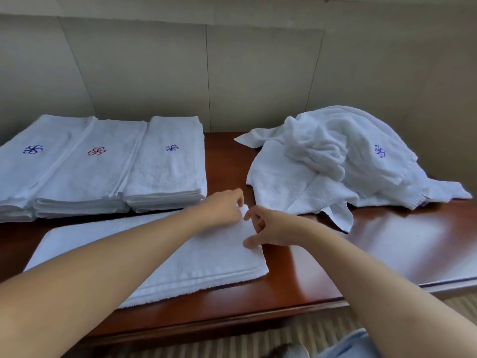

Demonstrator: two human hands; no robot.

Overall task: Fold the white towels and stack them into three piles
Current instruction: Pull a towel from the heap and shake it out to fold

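A white towel [196,259] lies flat and partly folded on the brown table [387,244] in front of me. My left hand [222,210] pinches its far right corner. My right hand [271,228] sits at the same corner, fingers curled, thumb pressing on the towel's right edge. Three piles of folded white towels stand side by side at the back left: the left pile [31,166] with a blue emblem, the middle pile [90,171] with a red emblem, the right pile [167,166] with a small blue emblem. A heap of unfolded white towels [335,161] lies at the back right.
A panelled beige wall [232,68] runs right behind the table. The table's front edge [258,316] crosses low in view, with striped carpet [232,342] below it. Bare wood shows between the piles and the heap and at the right front.
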